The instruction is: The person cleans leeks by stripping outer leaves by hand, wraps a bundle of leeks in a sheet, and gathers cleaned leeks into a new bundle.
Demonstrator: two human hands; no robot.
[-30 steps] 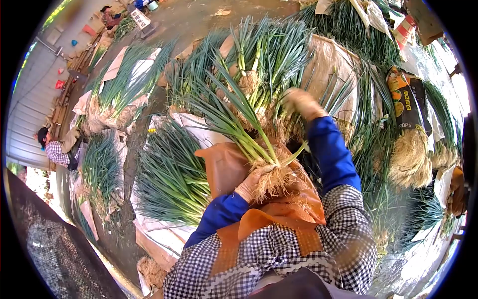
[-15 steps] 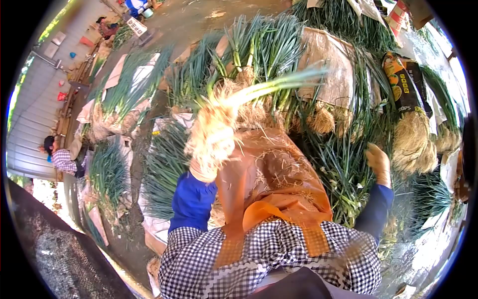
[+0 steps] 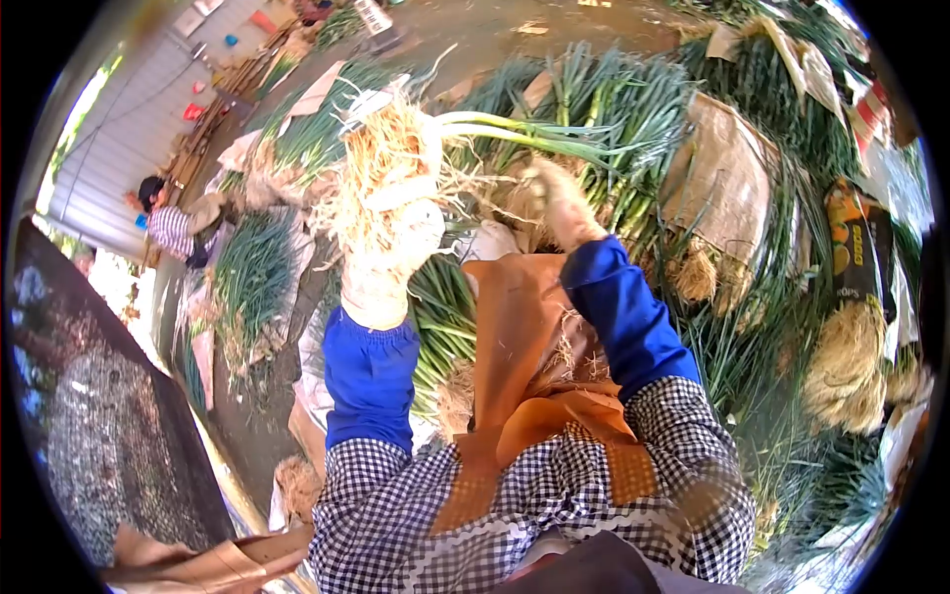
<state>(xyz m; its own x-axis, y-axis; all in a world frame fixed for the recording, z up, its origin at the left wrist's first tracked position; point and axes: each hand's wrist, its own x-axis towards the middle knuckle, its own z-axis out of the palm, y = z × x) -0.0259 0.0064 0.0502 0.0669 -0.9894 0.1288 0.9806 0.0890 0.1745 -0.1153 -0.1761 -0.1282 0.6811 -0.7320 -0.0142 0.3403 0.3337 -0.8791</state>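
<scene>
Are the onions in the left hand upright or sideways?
Sideways: the green onions stretch rightward from their roots at the left hand.

Your lap: the orange plastic apron point(image 3: 517, 322), with thin pale root scraps point(image 3: 567, 346) on it
Left of your lap: a pile of long green scallions point(image 3: 443, 322)
Ahead: a row of leafy green-and-white scallions point(image 3: 604, 109) on the floor
Right of that row: a flat tan woven sack point(image 3: 720, 173), lying over green stalks
Your far right: a black-and-orange printed bag point(image 3: 853, 238), a fibrous tan root bundle point(image 3: 846, 366) at its near end
Your far left: a person in a checked shirt point(image 3: 170, 228), before a grey corrugated wall point(image 3: 119, 148)
</scene>
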